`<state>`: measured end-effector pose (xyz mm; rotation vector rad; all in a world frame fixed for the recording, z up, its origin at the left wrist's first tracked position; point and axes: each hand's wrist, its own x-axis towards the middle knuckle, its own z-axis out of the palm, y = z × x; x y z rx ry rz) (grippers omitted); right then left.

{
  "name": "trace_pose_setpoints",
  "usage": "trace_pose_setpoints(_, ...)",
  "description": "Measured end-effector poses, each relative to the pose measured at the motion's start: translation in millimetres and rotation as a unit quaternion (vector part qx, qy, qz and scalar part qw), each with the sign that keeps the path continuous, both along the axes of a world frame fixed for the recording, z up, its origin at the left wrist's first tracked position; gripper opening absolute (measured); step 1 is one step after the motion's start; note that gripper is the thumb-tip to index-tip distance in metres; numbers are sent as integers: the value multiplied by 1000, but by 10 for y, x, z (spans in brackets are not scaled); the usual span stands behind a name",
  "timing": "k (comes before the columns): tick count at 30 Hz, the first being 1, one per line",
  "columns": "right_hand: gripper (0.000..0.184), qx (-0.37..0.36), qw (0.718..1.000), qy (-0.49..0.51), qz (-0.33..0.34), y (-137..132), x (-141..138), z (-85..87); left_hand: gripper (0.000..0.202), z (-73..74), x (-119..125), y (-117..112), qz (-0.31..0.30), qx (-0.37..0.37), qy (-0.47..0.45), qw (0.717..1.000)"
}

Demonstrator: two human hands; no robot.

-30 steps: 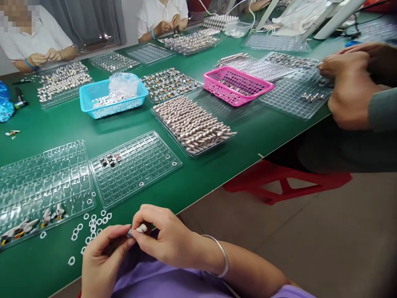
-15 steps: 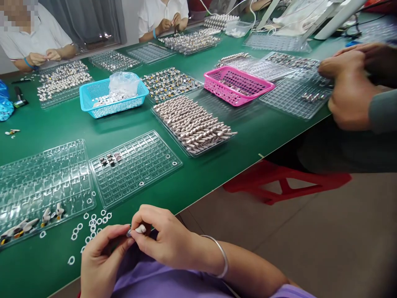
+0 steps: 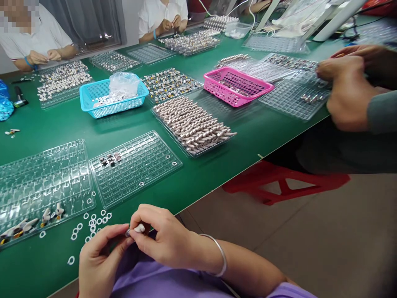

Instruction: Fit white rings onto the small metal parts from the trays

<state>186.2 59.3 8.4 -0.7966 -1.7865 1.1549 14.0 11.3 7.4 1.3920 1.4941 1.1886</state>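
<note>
Item: one small white part (image 3: 140,228), near the front edge of a green desk (image 3: 58,128), pinched between thumb and forefinger of the right hand (image 3: 166,238). The left hand (image 3: 99,256) pinches a small grey piece (image 3: 127,233), mostly hidden, at its nine o'clock; whether the two are joined cannot be told. Around the hands: nine o'clock, loose white rings (image 3: 93,222); ten, a clear tray (image 3: 56,169) with a few earphones (image 3: 46,216); twelve, a blue basket (image 3: 108,111); one, a pink basket (image 3: 238,99).

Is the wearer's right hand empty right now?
No, the right hand pinches a small white part between thumb and fingers.
</note>
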Motion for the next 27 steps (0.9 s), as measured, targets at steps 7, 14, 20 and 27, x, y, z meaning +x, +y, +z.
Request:
trace_pose_setpoints(7, 7, -2, 1000, 5, 1, 11, -12, 13, 28, -70, -34, -57, 21, 19, 28, 999)
trace_pose_setpoints(14, 8, -61, 998, 13, 10, 22, -10, 43, 29, -64, -37, -38, 10, 34, 28, 999)
trace_pose_setpoints(20, 8, -50, 999, 12, 5, 24, -11, 44, 27, -38, -29, -45, 15, 23, 24, 999)
trace_pose_setpoints(27, 9, -39, 999, 12, 1, 13, -18, 39, 26, -68, -44, -48, 14, 22, 29, 999)
